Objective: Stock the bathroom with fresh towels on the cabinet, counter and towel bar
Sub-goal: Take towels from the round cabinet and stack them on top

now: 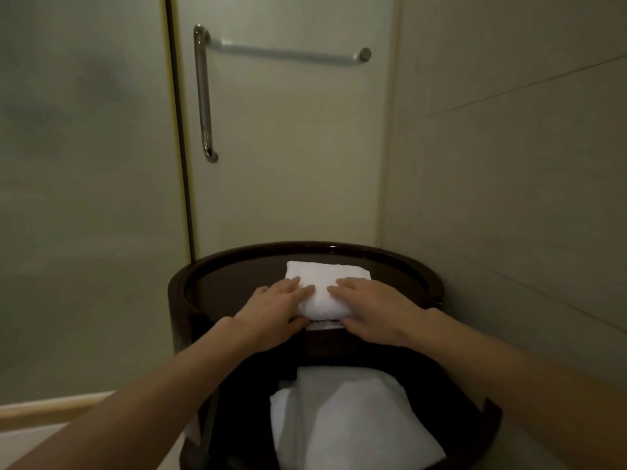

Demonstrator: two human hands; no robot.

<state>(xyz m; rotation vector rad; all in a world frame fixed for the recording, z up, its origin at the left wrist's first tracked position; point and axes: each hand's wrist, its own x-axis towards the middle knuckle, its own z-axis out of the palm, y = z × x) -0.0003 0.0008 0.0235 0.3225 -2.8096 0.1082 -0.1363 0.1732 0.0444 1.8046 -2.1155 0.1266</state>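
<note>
Both hands lie flat on a folded white hand towel, palms down and fingers nearly straight, closed round nothing. The left hand covers the towel's left part, its fingers spread over the top and its thumb lying along the near folded edge. The right hand mirrors it on the right, fingers pointing inward over the cloth and thumb low against the same front edge. The fingertips of the two hands are close together but do not touch; a strip of white towelling shows between them. Whether the thumbs are tucked under the fold cannot be told.

The towel sits on the top of a round, dark wooden cabinet, towards the near side of the sunken top and just right of its middle, with its far edge well short of the raised back rim. The rim curves round the top, glossy and nearly black.

Below, in the cabinet's open lower part, a larger white bath towel lies folded, its rounded fold facing up.

The cabinet stands in a corner. Behind it is a frosted glass door carrying a vertical chrome door handle on its left side and a bare horizontal towel bar running rightwards from near the handle's top. A frosted glass panel is on the left, and a tiled wall closes the right side.
</note>
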